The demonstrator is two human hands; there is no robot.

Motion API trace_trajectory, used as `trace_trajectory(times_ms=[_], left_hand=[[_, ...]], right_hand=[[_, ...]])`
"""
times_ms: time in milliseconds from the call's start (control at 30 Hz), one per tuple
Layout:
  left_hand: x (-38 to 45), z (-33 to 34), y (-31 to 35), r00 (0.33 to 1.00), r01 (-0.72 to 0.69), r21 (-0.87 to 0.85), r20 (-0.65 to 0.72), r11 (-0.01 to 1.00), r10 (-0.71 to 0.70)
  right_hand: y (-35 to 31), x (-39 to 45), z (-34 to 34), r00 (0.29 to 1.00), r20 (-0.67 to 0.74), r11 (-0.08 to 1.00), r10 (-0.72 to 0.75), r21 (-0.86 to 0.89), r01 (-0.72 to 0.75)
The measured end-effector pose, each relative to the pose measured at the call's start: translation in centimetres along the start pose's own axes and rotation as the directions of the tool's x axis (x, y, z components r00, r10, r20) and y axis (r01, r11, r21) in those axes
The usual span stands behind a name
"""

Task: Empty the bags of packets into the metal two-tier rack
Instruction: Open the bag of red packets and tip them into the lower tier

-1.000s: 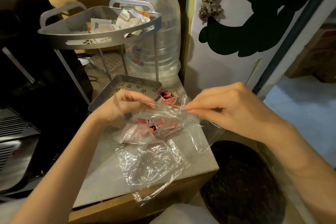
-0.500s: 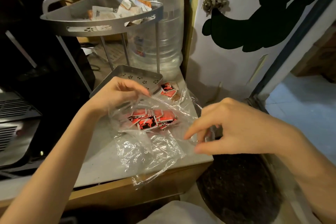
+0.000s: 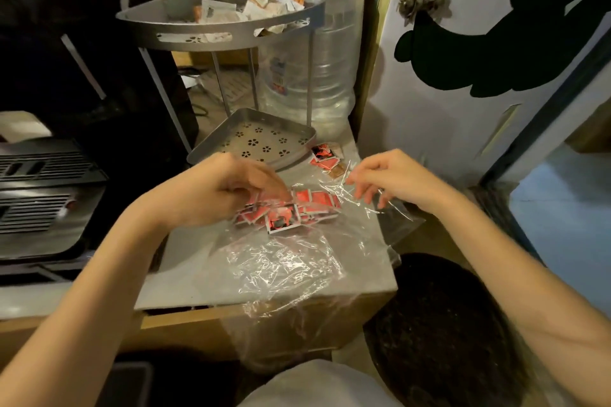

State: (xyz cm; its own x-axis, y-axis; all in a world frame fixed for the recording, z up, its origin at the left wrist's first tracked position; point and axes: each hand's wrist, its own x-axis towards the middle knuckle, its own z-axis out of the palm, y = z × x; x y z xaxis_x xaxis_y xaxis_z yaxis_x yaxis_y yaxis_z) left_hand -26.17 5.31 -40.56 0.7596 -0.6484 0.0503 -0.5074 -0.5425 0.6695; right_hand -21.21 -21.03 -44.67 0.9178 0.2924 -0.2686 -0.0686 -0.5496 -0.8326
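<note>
A clear plastic bag (image 3: 370,208) holding several red packets (image 3: 297,208) lies on the grey counter (image 3: 185,274). My left hand (image 3: 228,188) has its fingers curled onto the packets at the bag's left side. My right hand (image 3: 393,178) pinches the bag's film at its right edge. The metal two-tier rack (image 3: 224,30) stands just behind: its upper tier holds several white and orange packets (image 3: 264,5), and its lower tier (image 3: 261,139) with flower-shaped holes shows no packets. A few red packets (image 3: 324,155) lie loose on the counter beside the lower tier.
A crumpled empty clear bag (image 3: 287,271) hangs over the counter's front edge. A large clear water bottle (image 3: 317,53) stands behind the rack. A black appliance (image 3: 39,188) sits at the left, a white door (image 3: 463,76) at the right, a dark round bin (image 3: 439,330) below.
The right hand let go of the bag's mouth, dropped, then rose to pinch the film at the right. The left hand moved down onto the red packets, and the bag now lies flatter.
</note>
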Motion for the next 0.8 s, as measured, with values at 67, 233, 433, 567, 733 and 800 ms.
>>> trace_trajectory(times_ms=[67, 233, 433, 567, 733, 800], left_hand=[[-0.6, -0.3, 0.7, 1.000, 0.002, 0.010, -0.010, 1.000, -0.002], [-1.0, -0.1, 1.2, 0.985, -0.119, 0.283, -0.087, 0.952, 0.149], [-0.9, 0.0, -0.3, 0.994, -0.007, -0.106, -0.109, 0.994, -0.005], [-1.3, -0.1, -1.9, 0.995, 0.090, -0.235, -0.010, 0.968, -0.095], [-1.6, 0.8, -3.1, 0.988, 0.141, -0.147, 0.079, 0.979, -0.130], [-1.2, 1.2, -4.6, 0.969, 0.222, -0.290, -0.040, 0.931, -0.243]], right_hand=[[1.9, 2.3, 1.7, 0.992, 0.004, 0.992, 0.124, -0.027, -0.124], [5.1, 6.4, 6.0, 0.945, -0.078, 0.946, 0.319, -0.038, -0.322], [6.5, 8.4, 7.7, 0.908, -0.155, 0.918, 0.390, -0.007, -0.395], [7.2, 8.9, 7.7, 0.879, -0.168, 0.895, 0.446, 0.078, -0.439], [8.1, 9.5, 7.5, 0.851, -0.171, 0.866, 0.497, 0.167, -0.472], [8.0, 9.5, 7.4, 0.848, -0.170, 0.860, 0.502, 0.198, -0.470]])
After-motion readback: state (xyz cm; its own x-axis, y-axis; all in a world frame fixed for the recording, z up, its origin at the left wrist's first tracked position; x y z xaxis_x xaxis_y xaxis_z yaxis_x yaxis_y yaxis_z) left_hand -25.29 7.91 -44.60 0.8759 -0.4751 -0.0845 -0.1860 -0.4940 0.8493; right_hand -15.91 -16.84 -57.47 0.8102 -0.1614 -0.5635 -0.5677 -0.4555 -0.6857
